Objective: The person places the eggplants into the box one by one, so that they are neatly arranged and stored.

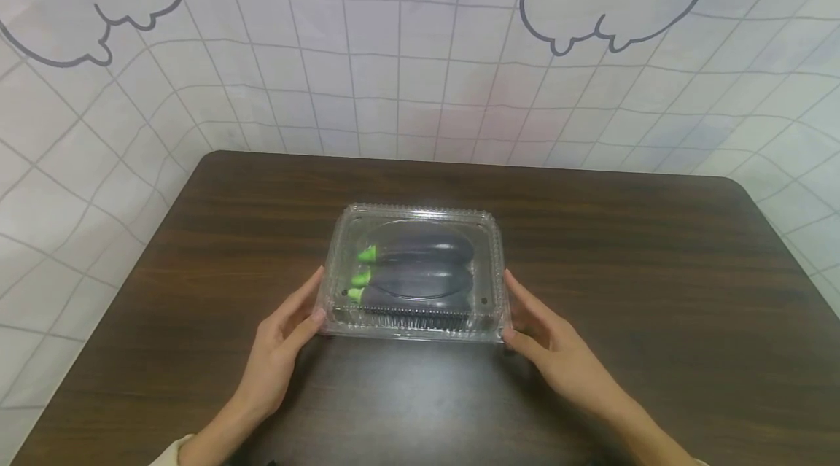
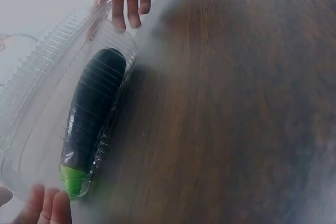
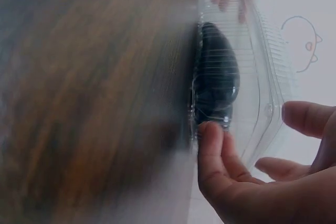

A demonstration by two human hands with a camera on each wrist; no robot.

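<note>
A clear plastic clamshell box (image 1: 415, 331), its lid down, holds 3 dark purple eggplants (image 1: 420, 280) lying side by side with green stem ends toward the left. My left hand (image 1: 278, 353) grips the box at its left side, thumb at the near corner. On the opposite side my right hand (image 1: 558, 353) holds it the same way, with the thumb low at the near right corner. Through the ribbed wall, one eggplant (image 2: 97, 108) shows in the left wrist view. In the right wrist view, curled fingers (image 3: 212, 150) lie against the box's end.
The box is over the middle of a dark brown wooden table (image 1: 623, 269) with rounded far corners. Behind the table and along its sides hangs a white grid-patterned cloth (image 1: 367, 72) with cartoon outlines.
</note>
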